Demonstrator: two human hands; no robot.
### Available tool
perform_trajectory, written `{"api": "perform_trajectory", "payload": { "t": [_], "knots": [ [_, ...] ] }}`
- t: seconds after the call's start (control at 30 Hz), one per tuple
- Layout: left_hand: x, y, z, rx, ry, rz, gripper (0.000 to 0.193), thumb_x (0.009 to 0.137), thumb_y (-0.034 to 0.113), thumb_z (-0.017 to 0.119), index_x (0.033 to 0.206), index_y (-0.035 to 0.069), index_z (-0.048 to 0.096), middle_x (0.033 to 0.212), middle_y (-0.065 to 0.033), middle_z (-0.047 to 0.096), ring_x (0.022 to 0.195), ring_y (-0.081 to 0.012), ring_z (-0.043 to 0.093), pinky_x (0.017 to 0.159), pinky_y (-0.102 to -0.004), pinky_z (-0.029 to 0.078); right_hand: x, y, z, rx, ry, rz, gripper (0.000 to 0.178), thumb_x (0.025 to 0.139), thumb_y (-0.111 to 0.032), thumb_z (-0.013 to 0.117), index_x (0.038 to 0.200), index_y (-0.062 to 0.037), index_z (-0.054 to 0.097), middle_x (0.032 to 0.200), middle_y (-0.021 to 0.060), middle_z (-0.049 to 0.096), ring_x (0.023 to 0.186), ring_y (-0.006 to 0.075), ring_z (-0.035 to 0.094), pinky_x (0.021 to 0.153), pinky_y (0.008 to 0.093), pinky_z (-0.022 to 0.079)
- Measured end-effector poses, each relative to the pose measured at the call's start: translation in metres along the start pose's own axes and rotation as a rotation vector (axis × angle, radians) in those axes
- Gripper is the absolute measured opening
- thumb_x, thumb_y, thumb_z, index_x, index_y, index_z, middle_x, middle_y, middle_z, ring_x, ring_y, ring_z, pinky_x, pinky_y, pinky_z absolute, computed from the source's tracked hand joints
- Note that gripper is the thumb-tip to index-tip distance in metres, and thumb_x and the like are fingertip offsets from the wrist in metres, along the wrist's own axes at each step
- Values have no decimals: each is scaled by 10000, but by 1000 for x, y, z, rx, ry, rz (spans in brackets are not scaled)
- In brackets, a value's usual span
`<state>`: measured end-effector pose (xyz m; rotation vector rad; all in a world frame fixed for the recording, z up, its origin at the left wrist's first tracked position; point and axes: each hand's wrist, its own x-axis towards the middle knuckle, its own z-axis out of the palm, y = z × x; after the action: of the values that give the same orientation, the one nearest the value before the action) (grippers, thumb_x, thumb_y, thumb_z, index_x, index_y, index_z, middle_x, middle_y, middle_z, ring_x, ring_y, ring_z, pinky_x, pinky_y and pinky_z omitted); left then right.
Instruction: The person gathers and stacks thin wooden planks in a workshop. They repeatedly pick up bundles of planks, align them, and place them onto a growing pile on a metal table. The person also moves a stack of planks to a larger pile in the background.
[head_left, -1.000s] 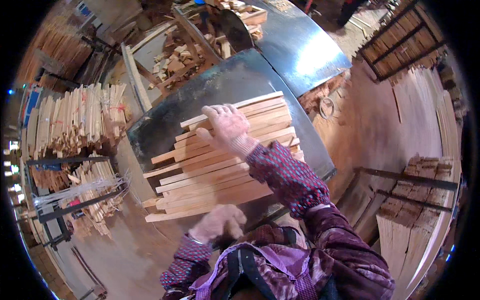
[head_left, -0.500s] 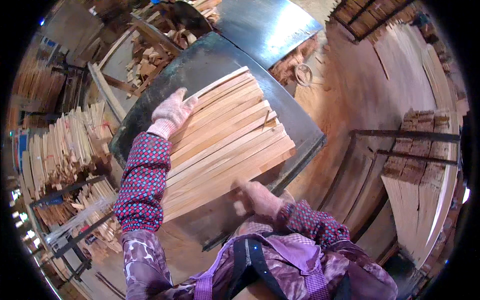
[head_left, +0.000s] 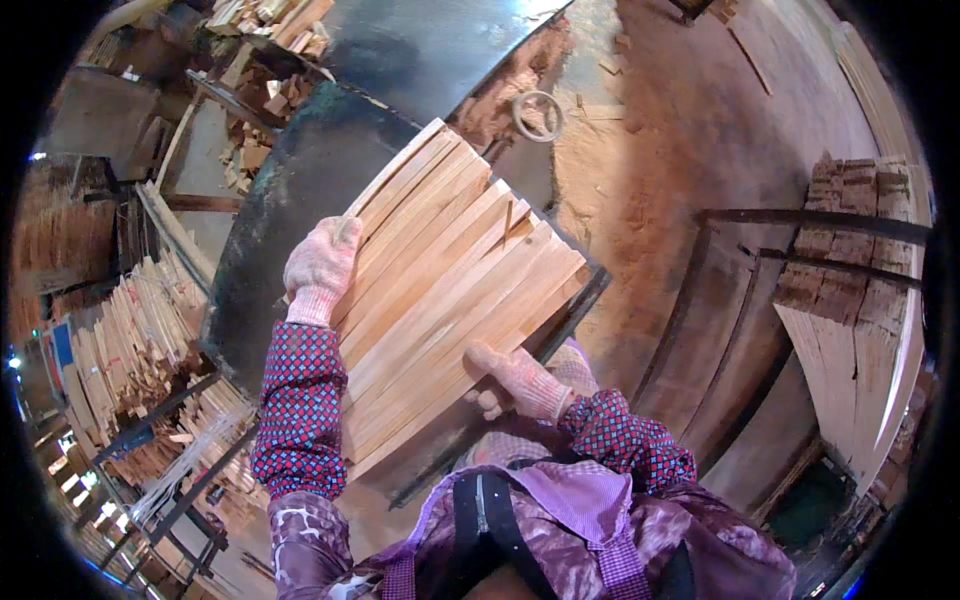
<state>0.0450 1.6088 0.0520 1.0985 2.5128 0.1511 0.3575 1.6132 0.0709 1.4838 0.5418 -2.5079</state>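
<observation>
A flat row of pale wooden strips (head_left: 450, 270) lies side by side over a dark metal table (head_left: 275, 220). Along the row's far left edge, my gloved left hand (head_left: 322, 265) is closed with its fingers against the outer strip. On the near edge my gloved right hand (head_left: 518, 382) grips the strips, its thumb over the top and its other fingers curled below. Between them the two hands squeeze the row from both sides. A small thin splinter (head_left: 507, 218) sticks up near the strips' right ends.
A shinier metal surface (head_left: 400, 50) adjoins the table at the back, with a round handwheel (head_left: 538, 116) beside it. Stacked timber (head_left: 850, 330) stands at the right behind dark metal bars (head_left: 820, 224). Bundled strips (head_left: 135, 350) fill the left; wood offcuts (head_left: 255, 150) lie farther back.
My right hand has come up against the near edge and taken hold of the strips. The left hand has shifted along the far edge toward me. The whole view has turned slightly.
</observation>
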Motion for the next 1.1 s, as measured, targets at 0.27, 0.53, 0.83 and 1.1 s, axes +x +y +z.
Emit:
{"api": "perform_trajectory", "payload": {
  "t": [0.27, 0.53, 0.83, 1.1],
  "knots": [
    [-22, 45, 27, 52, 129, -14, 493, 942, 519, 509, 1203, 123, 642, 1101, -169, 686, 1017, -366, 654, 871, -453, 509, -26, -47, -78, -276, -92, 46, 513, 897, -520, 620, 1004, -18, 637, 747, 122, 644, 522, 174, 610, 417, 310, 456],
    [-29, 29, 40, 100, 228, -88, 441, 947, 472, 508, 1184, 124, 637, 1010, -170, 684, 919, -371, 656, 808, -462, 507, -48, -120, -132, -1147, -235, 46, 421, 919, -434, 551, 1197, -126, 624, 985, 191, 679, 933, 342, 667, 850, 399, 526],
    [-26, 37, 39, 183, 158, -150, 382, 973, 382, 477, 1181, 98, 626, 1017, -166, 681, 922, -354, 652, 784, -451, 508, -52, -135, -175, -694, 374, -522, 740, 711, -348, 815, 1300, -1, 531, 1083, 230, 644, 1018, 367, 629, 927, 421, 499],
    [-23, 62, 41, -629, 190, -303, 417, 966, 350, 507, 1218, 27, 587, 1045, -114, 677, 938, -210, 657, 853, -357, 520, -20, -111, -177, -126, 145, -338, 791, 690, -225, 870, 1340, 10, 486, 1199, 154, 640, 1100, 220, 622, 965, 346, 494]
  ]
}}
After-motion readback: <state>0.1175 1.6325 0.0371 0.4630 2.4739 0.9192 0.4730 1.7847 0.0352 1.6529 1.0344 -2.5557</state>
